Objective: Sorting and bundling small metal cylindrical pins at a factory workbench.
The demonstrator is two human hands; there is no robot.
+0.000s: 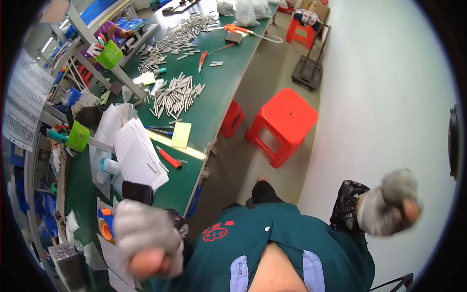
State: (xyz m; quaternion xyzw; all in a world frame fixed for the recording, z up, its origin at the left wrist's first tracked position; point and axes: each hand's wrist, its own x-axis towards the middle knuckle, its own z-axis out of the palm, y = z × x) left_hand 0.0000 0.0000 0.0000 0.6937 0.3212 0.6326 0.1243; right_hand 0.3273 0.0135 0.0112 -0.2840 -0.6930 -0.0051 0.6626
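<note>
My left hand (148,238), in a pale grey glove with bare fingertips, hangs over the near end of the green bench beside a dark phone (137,192). It is blurred, but its fingers look curled into a fist, and no object shows in it. Far out to the right, my right hand (390,204) is raised near the white wall, gloved the same way. Its fingers are folded in and nothing sticks out of them. Close to the left hand lie an orange-and-blue tape roll (105,226) and printed sheets (138,153).
On the green bench (214,104) are piles of small metal pins (177,96), a red utility knife (169,158), a yellow note pad (181,135) and an orange air gun (237,29). Red stools (287,119) and a black folding trolley (307,72) stand between bench and wall.
</note>
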